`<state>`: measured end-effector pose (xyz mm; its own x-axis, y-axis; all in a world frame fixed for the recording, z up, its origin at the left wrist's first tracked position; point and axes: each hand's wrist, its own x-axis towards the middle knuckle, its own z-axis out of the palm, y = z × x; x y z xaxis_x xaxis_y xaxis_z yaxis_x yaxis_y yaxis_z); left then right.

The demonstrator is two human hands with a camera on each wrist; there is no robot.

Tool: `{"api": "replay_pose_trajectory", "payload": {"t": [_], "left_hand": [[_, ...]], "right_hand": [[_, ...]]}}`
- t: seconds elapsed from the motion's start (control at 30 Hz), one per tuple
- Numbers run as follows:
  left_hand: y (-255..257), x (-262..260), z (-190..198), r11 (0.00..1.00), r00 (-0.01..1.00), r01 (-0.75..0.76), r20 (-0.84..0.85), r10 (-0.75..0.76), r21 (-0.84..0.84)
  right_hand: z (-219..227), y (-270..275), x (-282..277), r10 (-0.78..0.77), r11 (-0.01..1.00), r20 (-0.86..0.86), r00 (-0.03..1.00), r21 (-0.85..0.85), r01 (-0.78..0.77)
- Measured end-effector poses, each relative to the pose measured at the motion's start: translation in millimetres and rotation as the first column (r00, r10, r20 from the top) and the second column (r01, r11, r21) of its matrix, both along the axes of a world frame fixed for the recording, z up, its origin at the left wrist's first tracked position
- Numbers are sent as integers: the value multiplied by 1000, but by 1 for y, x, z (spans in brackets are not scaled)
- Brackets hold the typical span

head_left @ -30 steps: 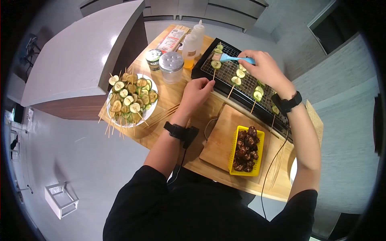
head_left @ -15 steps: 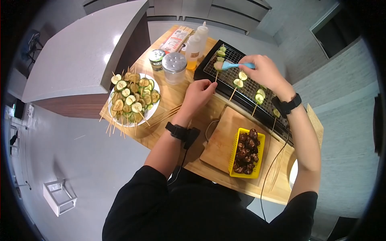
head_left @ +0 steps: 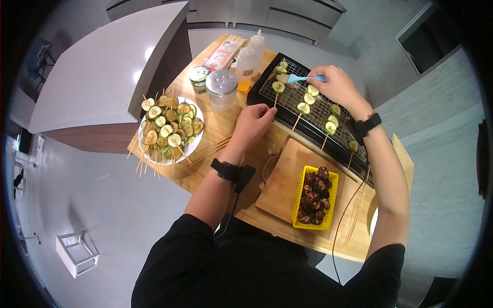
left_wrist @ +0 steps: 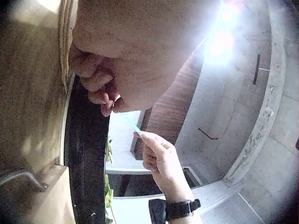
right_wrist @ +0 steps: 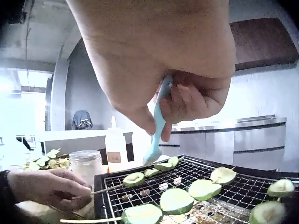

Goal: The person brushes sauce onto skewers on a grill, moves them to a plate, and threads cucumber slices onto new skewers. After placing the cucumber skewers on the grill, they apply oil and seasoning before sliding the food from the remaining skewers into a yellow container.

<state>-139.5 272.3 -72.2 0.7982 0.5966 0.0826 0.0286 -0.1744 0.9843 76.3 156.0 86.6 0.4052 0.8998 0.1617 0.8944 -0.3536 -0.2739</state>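
Observation:
My left hand (head_left: 253, 124) pinches the near end of a wooden skewer of zucchini slices (head_left: 278, 87), which lies on the wire rack of a black grill (head_left: 255, 96). Above that skewer, my right hand (head_left: 336, 86) grips a light blue basting brush (right_wrist: 159, 122) by its handle. The bristles meet the upper slices in the head view. More skewers of zucchini (right_wrist: 176, 200) lie side by side across the rack to the right. From the left wrist, the left fingers are curled together and the skewer is mostly hidden.
A white plate (head_left: 194, 145) piled with zucchini skewers stands at left. Behind it are a shaker jar (head_left: 222, 92), a can (head_left: 199, 79), squeeze bottles (head_left: 245, 64) and a skewer packet (head_left: 224, 53). A yellow basket (head_left: 296, 208) of dark mushrooms sits on a cutting board (head_left: 275, 179).
My left fingers have come onto the skewer's end. The brush has moved down to the nearer slice, then back up along the skewer.

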Motion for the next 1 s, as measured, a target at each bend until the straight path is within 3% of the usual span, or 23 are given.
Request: {"api": "replay_pose_trajectory", "payload": {"t": [0.27,0.37,0.47,0.57,0.67,0.77,0.87,1.0], "left_hand": [[1,-1,1,1000,1000,12,-2,-12,10],[1,-1,-1,1000,1000,6,16,-6,26],[1,1,-3,1000,999,3,44,-4,8],[1,0,0,999,1000,-14,10,13,33],[0,-1,4,1000,1000,1,0,-1,26],[0,-3,8,998,1000,-10,15,9,57],[0,-1,3,999,999,-6,33,5,39],[2,-1,2,1000,997,26,77,-26,-5]], "right_hand": [[1,8,5,-33,999,-20,999,-18,33],[0,13,6,-82,992,-84,993,90,90],[-7,17,12,-104,995,21,994,-8,104],[-8,20,12,-131,982,-91,987,125,142],[-6,24,10,-173,985,-2,985,-5,173],[-12,24,15,-130,976,-82,988,166,142],[-13,21,19,-130,989,-13,991,73,131],[-3,13,11,-75,974,-90,993,206,92]]}}
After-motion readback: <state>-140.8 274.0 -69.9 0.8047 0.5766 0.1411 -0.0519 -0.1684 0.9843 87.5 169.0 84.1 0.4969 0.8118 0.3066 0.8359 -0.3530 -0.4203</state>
